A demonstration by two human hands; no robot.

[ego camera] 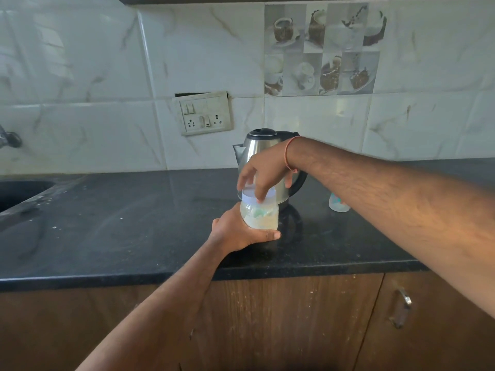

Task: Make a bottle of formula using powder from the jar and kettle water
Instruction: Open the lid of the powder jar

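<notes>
A clear plastic jar (pixel 259 216) with pale powder and a white lid (pixel 269 195) stands on the black counter (pixel 134 223). My left hand (pixel 235 231) grips the jar's lower body. From above, my right hand (pixel 261 170) has its fingers curled round the lid. Directly behind the jar stands a steel kettle (pixel 258 145) with a black lid and handle. A small clear baby bottle (pixel 338 204) stands to the right of the kettle, partly hidden by my right forearm.
A dark sink (pixel 18 192) is set into the counter at the far left, with a tap (pixel 9 139) above it. A switch and socket plate (pixel 205 113) hangs on the tiled wall. Wooden cabinet doors (pixel 294 317) lie below the counter edge.
</notes>
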